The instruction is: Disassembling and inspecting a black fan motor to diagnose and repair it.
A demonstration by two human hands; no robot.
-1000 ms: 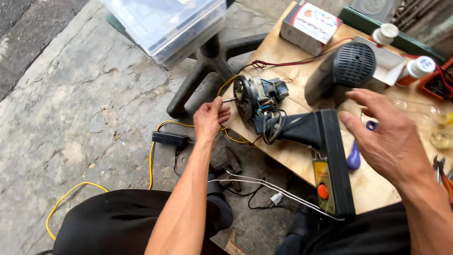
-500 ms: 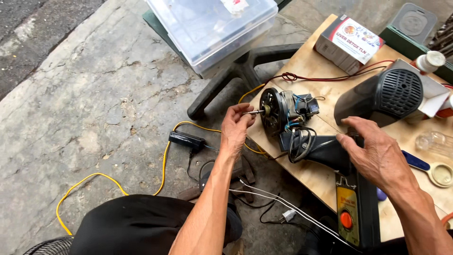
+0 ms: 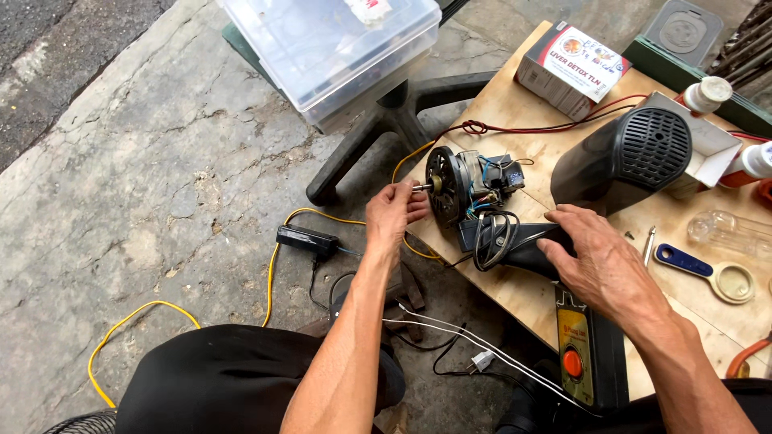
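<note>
Two hands work on a fan motor (image 3: 470, 186) lying on the wooden desk (image 3: 515, 289). The left hand (image 3: 392, 215) pinches the motor's thin metal shaft (image 3: 421, 188), at 9 o'clock from the motor. The right hand (image 3: 599, 261) lies flat and open on the black fan neck (image 3: 515, 241). A black motor cover (image 3: 623, 157) sits at 2 o'clock from the motor, and a yellow cord (image 3: 273, 265) runs across the ground.
</note>
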